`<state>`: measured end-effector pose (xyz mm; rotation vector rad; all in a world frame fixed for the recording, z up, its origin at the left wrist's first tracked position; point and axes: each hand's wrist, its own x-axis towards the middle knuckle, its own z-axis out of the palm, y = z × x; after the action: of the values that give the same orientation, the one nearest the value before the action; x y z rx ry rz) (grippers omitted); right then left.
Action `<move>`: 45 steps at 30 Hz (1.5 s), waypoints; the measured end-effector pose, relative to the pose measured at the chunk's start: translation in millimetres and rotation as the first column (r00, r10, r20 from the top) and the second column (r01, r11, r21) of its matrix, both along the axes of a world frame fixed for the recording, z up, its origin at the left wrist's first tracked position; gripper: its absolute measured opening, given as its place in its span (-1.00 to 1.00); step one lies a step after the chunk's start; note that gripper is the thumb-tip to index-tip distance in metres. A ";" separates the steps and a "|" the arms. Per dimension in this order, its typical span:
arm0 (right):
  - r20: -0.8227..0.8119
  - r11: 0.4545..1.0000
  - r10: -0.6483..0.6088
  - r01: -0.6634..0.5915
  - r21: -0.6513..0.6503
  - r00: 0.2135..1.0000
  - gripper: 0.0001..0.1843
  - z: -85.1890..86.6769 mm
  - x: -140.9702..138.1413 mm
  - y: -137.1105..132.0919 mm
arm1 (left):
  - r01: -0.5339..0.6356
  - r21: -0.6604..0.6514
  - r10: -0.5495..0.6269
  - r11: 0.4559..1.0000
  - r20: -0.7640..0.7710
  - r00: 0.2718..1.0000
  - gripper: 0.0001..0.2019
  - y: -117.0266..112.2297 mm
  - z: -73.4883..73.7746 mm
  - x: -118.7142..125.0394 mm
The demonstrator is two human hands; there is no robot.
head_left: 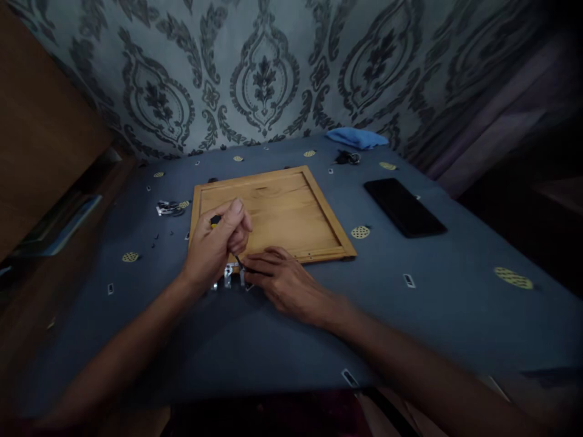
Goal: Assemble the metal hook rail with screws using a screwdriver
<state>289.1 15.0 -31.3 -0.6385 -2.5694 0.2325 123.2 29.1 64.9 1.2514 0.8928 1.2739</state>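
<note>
Clasping a screwdriver [214,223] in the left grip [218,237], with fingers bent around its black-and-yellow handle and thumb on top. Pointing downward with a dark shaft, out from under the fist, to a shiny metal hinge [228,275] at the near edge of a wooden panel [273,212]. Too small to tell whether seated in a screw at the tip.

Reaching in just beside the hinge with the right grip [286,282], palm down, with fingers close together over the panel's near edge. Impossible to tell whether pinching the hinge or merely pressing there, from this angle.

Stretching away beyond both grips, in the panel's case: flat, with raised rim upward, directly under the left fist and just ahead of the right knuckles.

Farther out, on the blue patterned cloth of the counter [273,352]: to the left, loose metal fittings [169,208] and small dark bits [155,246]; to the right, well apart from the panel, a black phone [405,206]. Farther back, a small dark bundle [347,158] and, against the patterned wall [264,73], a blue cloth [357,138].
</note>
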 end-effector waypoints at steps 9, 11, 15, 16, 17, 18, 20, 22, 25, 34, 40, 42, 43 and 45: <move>0.136 1.000 -0.008 0.012 -0.028 0.991 -0.64 11.2 0.3 -4.9 | -0.145 -0.118 0.148 0.982 0.021 0.989 -0.63 -6.6 2.0 0.8; 0.158 0.999 -0.022 0.028 -0.030 0.987 -0.65 12.8 0.5 -5.9 | -0.151 -0.137 0.155 0.979 0.018 0.988 -0.65 -8.3 0.6 0.7; 0.173 0.999 -0.023 0.028 -0.023 0.985 -0.68 15.7 1.2 -7.3 | -0.136 -0.107 0.136 0.985 -0.007 0.991 -0.67 -11.2 -4.7 0.0; 0.172 0.999 -0.021 0.026 -0.024 0.985 -0.69 15.9 1.3 -7.2 | -0.134 -0.099 0.134 0.986 -0.010 0.991 -0.66 -11.8 -5.7 0.3; 0.172 0.999 -0.018 0.023 -0.027 0.985 -0.69 15.8 1.3 -6.9 | -0.137 -0.091 0.137 0.986 -0.010 0.991 -0.66 -12.3 -6.3 0.8; 0.169 0.999 -0.016 0.021 -0.030 0.986 -0.69 15.2 1.2 -6.4 | -0.144 -0.085 0.143 0.986 -0.009 0.990 -0.65 -12.8 -6.4 1.6; 0.159 0.999 -0.013 0.019 -0.035 0.987 -0.69 13.0 0.8 -5.2 | -0.158 -0.075 0.158 0.985 -0.002 0.987 -0.62 -13.8 -5.2 3.8; 0.136 0.999 -0.017 0.022 -0.036 0.991 -0.70 9.5 0.3 -3.9 | -0.160 -0.075 0.162 0.984 0.028 0.986 -0.62 -13.8 -3.4 6.2; 0.077 0.999 -0.028 0.030 -0.021 0.997 -0.65 2.9 0.3 -1.5 | -0.136 -0.052 0.139 0.989 0.074 0.987 -0.58 -11.0 -2.9 7.7; 0.002 1.000 0.002 -0.002 0.025 1.000 -0.59 -5.1 0.9 1.9 | 0.093 -0.023 -0.090 0.995 0.129 0.988 -0.49 1.6 -6.2 -1.6; -0.036 0.999 0.008 -0.007 0.039 0.999 -0.59 -4.6 0.4 2.3 | 0.023 0.030 -0.027 0.999 0.147 0.989 -0.51 0.2 2.6 -3.2; -0.037 0.999 0.010 -0.009 0.035 0.999 -0.61 -0.9 0.3 1.5 | -0.008 0.059 -0.002 0.998 0.153 0.988 -0.51 -1.9 7.6 -3.5; -0.033 0.999 0.010 -0.009 0.032 0.999 -0.62 1.2 0.1 1.0 | -0.008 0.068 -0.003 0.998 0.150 0.989 -0.51 -3.0 9.6 -3.5; -0.021 1.000 0.011 -0.011 0.026 1.000 -0.62 4.8 -0.2 0.2 | 0.005 0.076 -0.015 0.997 0.139 0.990 -0.50 -4.6 11.4 -2.8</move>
<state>288.9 15.3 -26.5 -0.6095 -2.5521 0.2084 120.4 24.6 76.3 1.2075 0.7434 1.3800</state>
